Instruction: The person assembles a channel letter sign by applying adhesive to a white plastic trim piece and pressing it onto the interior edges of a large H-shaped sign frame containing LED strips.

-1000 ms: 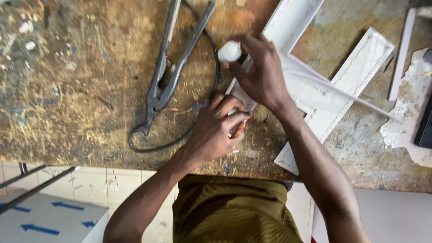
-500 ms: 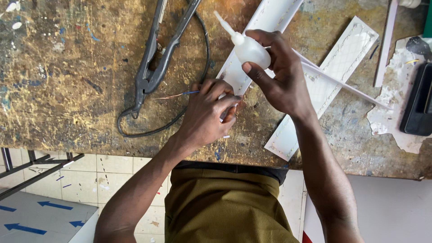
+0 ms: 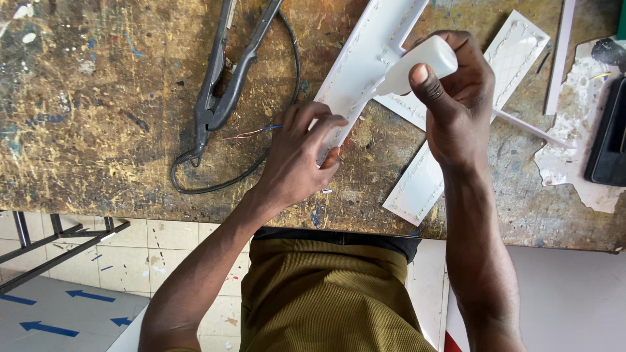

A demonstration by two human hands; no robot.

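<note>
Head view: bottle (image 3: 417, 65) nozzle hidden.

grey pliers (image 3: 222, 91) left of grip | black cable (image 3: 225, 182) looped beside | black device (image 3: 610, 137) far right, on torn paper (image 3: 574, 163)

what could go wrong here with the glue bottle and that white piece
1. The right hand tips the white squeeze bottle onto the white channel piece; too hard a squeeze may flood it.
2. The left hand pinches the piece's end close by, so its fingers could get glued.
3. The thin wires lie nearby and might snag.
</note>
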